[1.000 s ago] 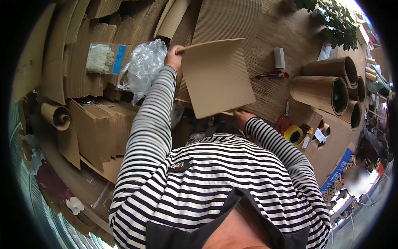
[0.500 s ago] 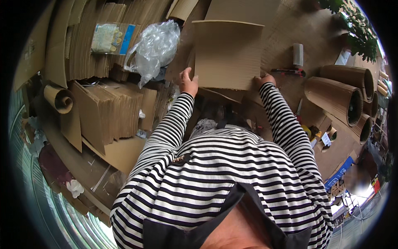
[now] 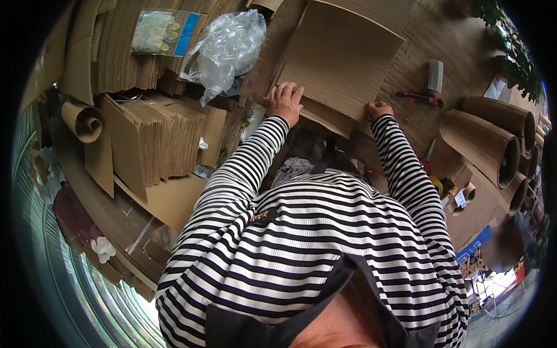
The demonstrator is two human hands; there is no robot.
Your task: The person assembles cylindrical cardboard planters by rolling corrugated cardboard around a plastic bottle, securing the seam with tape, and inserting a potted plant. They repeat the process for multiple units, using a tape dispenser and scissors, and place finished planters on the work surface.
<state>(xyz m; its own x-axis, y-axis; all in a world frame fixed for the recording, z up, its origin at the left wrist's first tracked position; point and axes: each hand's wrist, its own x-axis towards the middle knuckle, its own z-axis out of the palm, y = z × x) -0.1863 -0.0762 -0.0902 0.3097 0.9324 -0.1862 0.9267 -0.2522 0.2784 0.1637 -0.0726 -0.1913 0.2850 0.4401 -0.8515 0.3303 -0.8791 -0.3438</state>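
Observation:
A corrugated cardboard sheet [image 3: 342, 52] lies nearly flat in front of me, slightly turned, over another brown cardboard piece [image 3: 328, 118] that juts out at its near edge. My left hand [image 3: 285, 104] rests on the sheet's near left corner, open, its fingers spread over the surface. At the near right edge my right hand [image 3: 380, 109] is closed, its fingers curled at the cardboard's border; the fingertips are partly hidden.
To the right lie a red and black cutter [image 3: 419, 99], a pale cylindrical object [image 3: 435, 76] and several cardboard rolls [image 3: 481, 142]. On the left are a crumpled clear plastic bag [image 3: 229, 49], a packet of gloves [image 3: 164, 33] and stacked cardboard sheets [image 3: 168, 136].
The cardboard sheet has gone from tilted up between my hands to lying flatter and turned, farther away. My left hand has moved from its left edge onto its near corner, fingers spreading.

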